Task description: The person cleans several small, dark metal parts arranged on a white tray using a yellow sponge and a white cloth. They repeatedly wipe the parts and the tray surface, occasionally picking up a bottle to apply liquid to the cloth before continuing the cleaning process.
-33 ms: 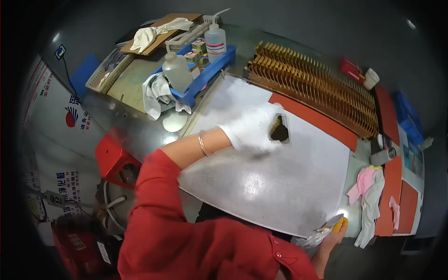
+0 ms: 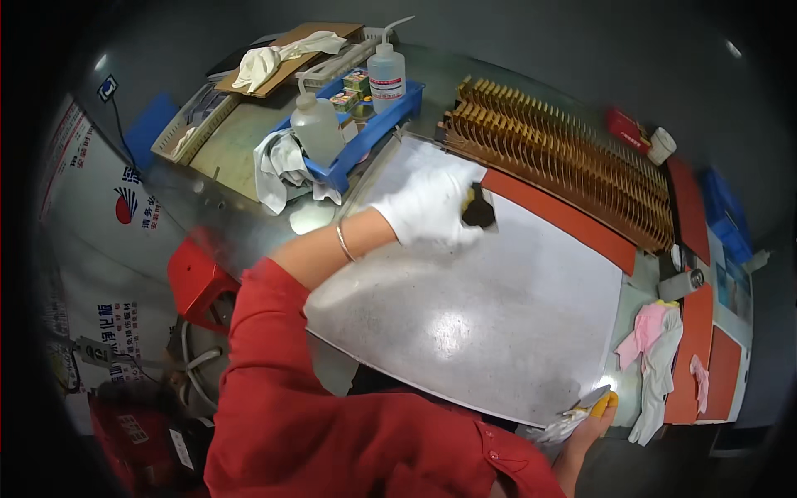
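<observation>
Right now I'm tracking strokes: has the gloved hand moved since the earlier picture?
Yes, slightly: the left hand with its dark pad shifted toward the blue tray.

You have just one view here, from the camera on your head. It looks down from above your red sleeve (image 2: 274, 390) and faces out over the desk (image 2: 249, 141). It sits close, so the big grey sheet (image 2: 490, 315) fills the middle. The lens is very wide: straight edges bend near the rim, and the corners go dark. Your arms come in from the bottom edge
</observation>
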`<control>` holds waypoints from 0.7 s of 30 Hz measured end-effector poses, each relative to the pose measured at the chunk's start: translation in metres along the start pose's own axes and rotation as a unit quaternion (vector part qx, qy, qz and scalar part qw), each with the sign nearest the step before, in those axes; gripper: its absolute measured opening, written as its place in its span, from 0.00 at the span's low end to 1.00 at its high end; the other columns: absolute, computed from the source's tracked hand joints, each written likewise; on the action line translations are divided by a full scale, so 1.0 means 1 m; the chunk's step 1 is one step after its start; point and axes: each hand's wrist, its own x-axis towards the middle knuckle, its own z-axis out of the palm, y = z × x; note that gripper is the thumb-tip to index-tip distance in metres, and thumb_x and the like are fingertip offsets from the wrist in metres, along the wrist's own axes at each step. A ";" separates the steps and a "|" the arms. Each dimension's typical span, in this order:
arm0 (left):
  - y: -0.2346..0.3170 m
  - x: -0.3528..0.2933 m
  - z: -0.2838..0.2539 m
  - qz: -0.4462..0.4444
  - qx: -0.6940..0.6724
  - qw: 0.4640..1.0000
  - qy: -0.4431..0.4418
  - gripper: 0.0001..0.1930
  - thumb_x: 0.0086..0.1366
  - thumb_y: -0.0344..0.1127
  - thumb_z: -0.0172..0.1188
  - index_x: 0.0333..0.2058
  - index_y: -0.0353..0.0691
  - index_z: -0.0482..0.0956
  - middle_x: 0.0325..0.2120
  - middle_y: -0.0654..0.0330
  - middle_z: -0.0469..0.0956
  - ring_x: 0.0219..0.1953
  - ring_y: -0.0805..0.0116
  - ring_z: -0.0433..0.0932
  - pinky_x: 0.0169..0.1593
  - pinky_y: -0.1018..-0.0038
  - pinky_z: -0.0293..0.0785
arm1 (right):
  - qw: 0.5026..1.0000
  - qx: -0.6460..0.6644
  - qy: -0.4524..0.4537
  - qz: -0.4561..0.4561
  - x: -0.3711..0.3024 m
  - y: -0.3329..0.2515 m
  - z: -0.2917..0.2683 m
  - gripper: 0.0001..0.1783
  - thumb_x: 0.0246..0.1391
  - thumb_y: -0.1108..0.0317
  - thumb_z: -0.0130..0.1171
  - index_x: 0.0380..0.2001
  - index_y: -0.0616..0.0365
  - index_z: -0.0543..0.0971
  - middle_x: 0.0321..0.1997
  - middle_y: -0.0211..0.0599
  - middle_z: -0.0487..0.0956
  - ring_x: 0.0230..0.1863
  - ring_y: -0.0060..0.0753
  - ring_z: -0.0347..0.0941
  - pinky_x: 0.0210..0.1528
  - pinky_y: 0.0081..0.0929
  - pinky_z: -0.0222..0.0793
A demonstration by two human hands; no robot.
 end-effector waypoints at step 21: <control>-0.117 0.142 -0.056 0.004 0.209 0.941 -0.266 0.49 0.38 0.41 0.67 0.58 0.33 0.52 0.57 0.47 0.58 0.56 0.55 0.62 0.57 0.72 0.60 | 0.997 -0.074 0.035 -0.006 -0.002 0.011 -0.008 0.09 0.60 0.65 0.45 0.36 0.59 0.69 0.32 0.26 0.68 0.32 0.16 0.63 0.35 0.16 0.61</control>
